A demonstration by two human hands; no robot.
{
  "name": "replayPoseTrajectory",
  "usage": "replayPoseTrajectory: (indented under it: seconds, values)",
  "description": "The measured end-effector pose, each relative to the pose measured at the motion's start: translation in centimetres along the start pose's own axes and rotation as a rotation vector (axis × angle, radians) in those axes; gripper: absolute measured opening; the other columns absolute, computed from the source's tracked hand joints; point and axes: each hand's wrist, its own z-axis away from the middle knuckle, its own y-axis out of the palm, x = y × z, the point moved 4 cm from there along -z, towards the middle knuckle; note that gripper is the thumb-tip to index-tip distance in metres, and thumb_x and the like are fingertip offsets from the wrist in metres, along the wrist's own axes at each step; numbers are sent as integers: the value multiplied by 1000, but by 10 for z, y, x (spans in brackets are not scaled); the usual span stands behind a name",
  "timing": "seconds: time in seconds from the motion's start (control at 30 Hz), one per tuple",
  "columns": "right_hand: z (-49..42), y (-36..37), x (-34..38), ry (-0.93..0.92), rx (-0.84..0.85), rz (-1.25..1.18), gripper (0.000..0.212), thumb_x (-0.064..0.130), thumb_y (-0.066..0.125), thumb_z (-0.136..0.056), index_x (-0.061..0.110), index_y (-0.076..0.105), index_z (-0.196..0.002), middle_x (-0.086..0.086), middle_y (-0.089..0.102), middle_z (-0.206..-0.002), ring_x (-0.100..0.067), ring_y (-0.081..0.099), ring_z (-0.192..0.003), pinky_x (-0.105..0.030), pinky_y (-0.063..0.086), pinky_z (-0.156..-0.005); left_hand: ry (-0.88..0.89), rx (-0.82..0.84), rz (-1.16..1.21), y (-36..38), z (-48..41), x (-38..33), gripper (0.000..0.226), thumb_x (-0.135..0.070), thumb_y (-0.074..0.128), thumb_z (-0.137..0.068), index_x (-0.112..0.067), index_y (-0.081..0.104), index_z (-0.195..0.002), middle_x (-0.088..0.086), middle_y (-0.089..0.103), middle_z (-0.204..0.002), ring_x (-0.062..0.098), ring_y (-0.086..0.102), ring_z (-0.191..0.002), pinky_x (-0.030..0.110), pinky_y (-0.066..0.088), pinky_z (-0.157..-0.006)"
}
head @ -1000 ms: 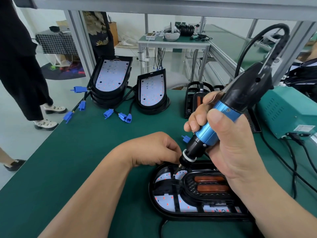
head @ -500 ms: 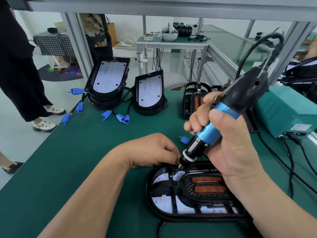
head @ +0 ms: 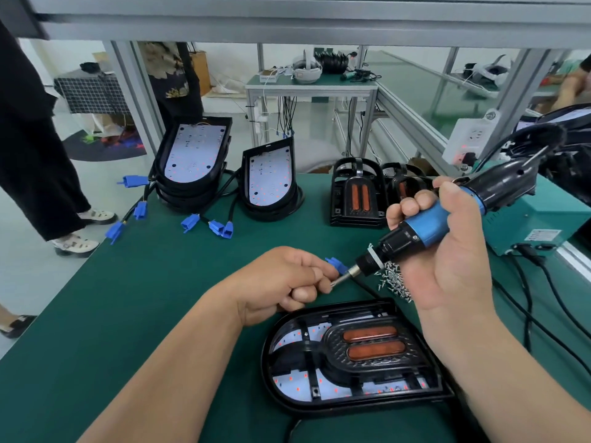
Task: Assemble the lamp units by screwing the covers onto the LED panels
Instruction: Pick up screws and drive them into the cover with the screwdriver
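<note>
A lamp unit [head: 351,356], a black cover with two orange lenses over a white LED panel, lies flat on the green mat near me. My right hand [head: 447,260] grips a blue and black electric screwdriver [head: 425,225], lifted above the unit with its bit pointing left. My left hand [head: 281,282] hovers just behind the unit, fingers curled, fingertips pinching at the bit's tip; a screw there is too small to confirm. A pile of small screws [head: 393,278] lies under the screwdriver.
LED panels in black housings [head: 195,155] [head: 270,180] with blue connectors [head: 220,227] lean at the back left. Spare covers [head: 356,196] stand at the back centre. A teal power box [head: 537,225] and cables sit right. A person [head: 38,155] stands left.
The screwdriver has come up off the lamp unit's top left corner and tilted flatter. My left hand has lifted from the cover and now meets the bit's tip.
</note>
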Motion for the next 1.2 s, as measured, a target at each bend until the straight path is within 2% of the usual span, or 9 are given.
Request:
replayPoseTrajectory:
  seconds: [0.1, 0.17, 0.27, 0.47, 0.63, 0.9, 1.03, 1.2]
  values:
    - [-4, -6, 2, -16, -48, -2, 5, 17, 59, -104, 15, 58, -99, 0, 54, -80, -16, 57, -71, -35, 56, -83, 31, -22, 19, -2, -2, 1, 9, -8, 54, -108, -4, 61, -106, 5, 65, -75, 4, 32, -45, 14, 24, -37]
    - [-7, -10, 2, -19, -79, -10, 6, 16, 60, -104, 15, 57, -98, 0, 55, -79, -16, 57, -70, -35, 56, -83, 38, -25, 23, -2, -3, 2, 10, -14, 60, -106, -7, 59, -99, 5, 64, -74, 5, 32, -46, 14, 24, -37]
    - [-9, -14, 2, -29, -119, -13, 8, 15, 61, -104, 14, 56, -98, -1, 55, -79, -17, 57, -69, -36, 57, -82, 36, -4, 42, -2, -4, 2, 13, -17, 65, -103, -6, 68, -97, 4, 62, -74, 4, 31, -47, 13, 23, -38]
    - [-12, -17, 6, -54, -132, -10, 9, 15, 62, -104, 14, 57, -96, -1, 55, -79, -17, 58, -70, -37, 56, -85, 48, 91, 94, -4, -1, 1, 19, -8, 61, -100, -3, 78, -107, 5, 66, -84, 5, 36, -55, 12, 25, -41]
    - [-12, -16, 6, -49, -121, -11, 9, 16, 63, -103, 14, 58, -97, -1, 55, -79, -17, 58, -70, -37, 57, -84, 60, 162, 83, -2, -1, 1, 16, -1, 59, -102, -5, 74, -107, 8, 69, -91, 5, 39, -56, 11, 27, -41]
    - [-11, -13, 6, -49, -106, -17, 7, 15, 62, -104, 13, 58, -98, -2, 56, -80, -17, 58, -70, -37, 57, -83, 62, 145, 74, -4, -2, 2, 14, -4, 65, -99, -6, 79, -103, 7, 63, -86, 6, 40, -59, 12, 28, -42]
    - [-9, -13, 7, -51, -99, -25, 6, 15, 64, -102, 13, 59, -99, -2, 57, -80, -17, 59, -71, -38, 57, -84, 54, 129, 88, -3, -2, 2, 19, -4, 71, -85, -6, 82, -100, 10, 70, -88, 5, 40, -57, 12, 26, -41]
    - [-9, -13, 8, -56, -103, -19, 7, 15, 64, -103, 14, 59, -99, -2, 57, -80, -17, 59, -71, -38, 57, -85, 62, 127, 78, -1, -3, 1, 18, 2, 69, -90, -8, 81, -98, 13, 74, -93, 4, 37, -53, 12, 26, -40]
